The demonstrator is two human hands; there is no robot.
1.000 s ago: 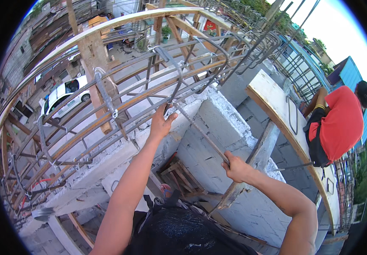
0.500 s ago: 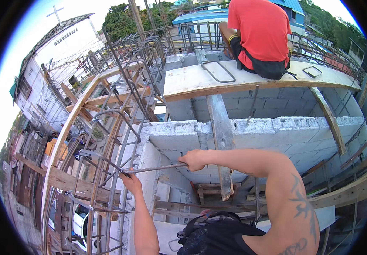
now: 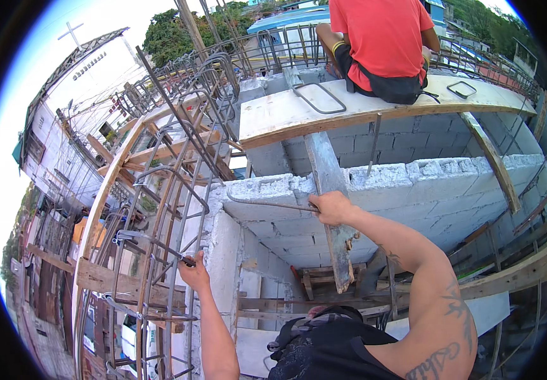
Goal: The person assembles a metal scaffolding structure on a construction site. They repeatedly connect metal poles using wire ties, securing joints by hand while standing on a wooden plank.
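Note:
My right hand [image 3: 333, 208] is closed round one end of a thin steel rod [image 3: 272, 204]. Its far end curves upward in front of the block wall, apart from the rebar cage. Beside the cage, my left hand [image 3: 195, 272] is closed on the dark end of a rebar stirrup [image 3: 171, 253]. The cage of upright bars and stirrups [image 3: 139, 266] stands at the left, with tie wire at several corners. Just behind my right hand, a weathered plank [image 3: 321, 166] slopes down across the wall.
A person in a red shirt [image 3: 382, 47] sits on a plywood board [image 3: 267, 121], with loose stirrups [image 3: 319, 99] on it. A rough-topped block wall [image 3: 400, 183] crosses ahead. Curved formwork timber [image 3: 105, 196] runs outside the cage. Timbers [image 3: 324, 278] lie deep below.
My right hand has moved right and up, carrying the rod away from the stirrup end it touched. My left hand stays beside the cage. The seated person's right arm has come into sight.

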